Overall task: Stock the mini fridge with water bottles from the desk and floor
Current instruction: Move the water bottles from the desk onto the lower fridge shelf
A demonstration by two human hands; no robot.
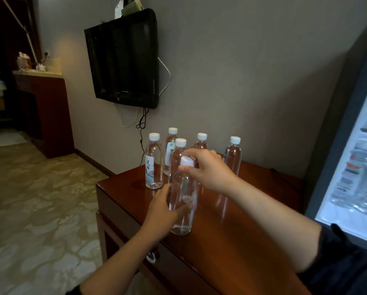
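We've got the near bottle (182,196) upright at the bench (242,209) front edge, long axis vertical, the open fridge (352,167) off to our right. Both hands on it: right hand (208,169) curled over the white cap, left hand (163,211) wrapped round the lower body. Right is nearer the fridge. Five more bottles (233,156) stand just behind, so we'd lift straight up first, then swing right.
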